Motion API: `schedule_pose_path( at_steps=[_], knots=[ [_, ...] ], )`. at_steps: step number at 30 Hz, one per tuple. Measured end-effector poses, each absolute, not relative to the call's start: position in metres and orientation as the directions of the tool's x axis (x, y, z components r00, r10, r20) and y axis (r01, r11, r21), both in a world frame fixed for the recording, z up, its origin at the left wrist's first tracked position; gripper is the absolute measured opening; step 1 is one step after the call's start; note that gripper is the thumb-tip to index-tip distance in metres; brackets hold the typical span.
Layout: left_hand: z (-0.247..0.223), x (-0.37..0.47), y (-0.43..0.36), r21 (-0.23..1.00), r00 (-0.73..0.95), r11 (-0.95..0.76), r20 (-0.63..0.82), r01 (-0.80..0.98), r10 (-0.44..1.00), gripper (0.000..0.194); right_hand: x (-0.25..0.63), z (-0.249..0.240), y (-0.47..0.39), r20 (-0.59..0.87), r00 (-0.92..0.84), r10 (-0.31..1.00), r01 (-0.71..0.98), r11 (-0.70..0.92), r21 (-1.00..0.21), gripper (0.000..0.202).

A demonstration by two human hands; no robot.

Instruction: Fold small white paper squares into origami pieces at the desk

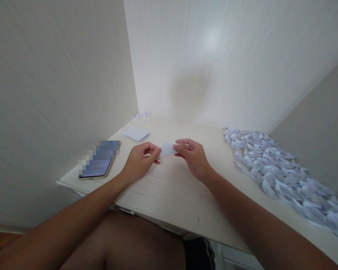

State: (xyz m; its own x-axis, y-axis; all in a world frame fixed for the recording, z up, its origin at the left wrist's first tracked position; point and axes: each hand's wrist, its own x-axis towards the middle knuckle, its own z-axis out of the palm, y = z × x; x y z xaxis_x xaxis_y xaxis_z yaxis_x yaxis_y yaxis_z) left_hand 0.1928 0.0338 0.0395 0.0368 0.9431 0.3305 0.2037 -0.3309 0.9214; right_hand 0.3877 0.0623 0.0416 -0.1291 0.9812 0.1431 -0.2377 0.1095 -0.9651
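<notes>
Here, a small white paper piece (167, 149) spans the gap between two bare hands, over the middle of the counter (169, 191); whether its lower edge touches the surface, I cannot tell. The left hand's grip (138, 161) pinches the paper's left end between thumb and finger, and the right hand's grip (193, 157) pinches its right end, the other fingers loosely curled. Just beyond the left hand lies a flat stack of folded white sheets (136, 133). Farther back, small white scraps (143, 116) sit in the far left corner. To the left, a phone (100, 161) lies face up near the left wall (59, 93), its screen lit and partly blurred out. Along the right side, a long pile of curved white paper pieces (270, 165) runs from the far wall (191, 45) toward the near right. A bare leg (141, 240) shows below the counter's near edge.
</notes>
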Motion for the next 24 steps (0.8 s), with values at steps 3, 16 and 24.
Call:
schedule_pose_path(
  at_steps=[3,16,24],
  knots=[
    [0.037,0.191,0.035,0.904,0.054,-0.352,0.35,0.242,0.935,0.026,0.389,0.042,0.063,0.112,-0.145,0.983,-0.229,0.077,-0.97,0.038],
    [0.041,0.189,0.036,0.904,-0.054,-0.404,0.414,0.138,0.908,0.019,0.395,0.063,0.059,0.069,-0.205,0.976,-0.17,0.034,-0.985,0.035],
    [0.044,0.179,0.033,0.447,0.247,-0.809,0.794,0.382,0.556,0.025,0.395,0.055,0.063,0.05,-0.21,0.976,-0.281,-0.011,-0.96,0.026]
  ],
)
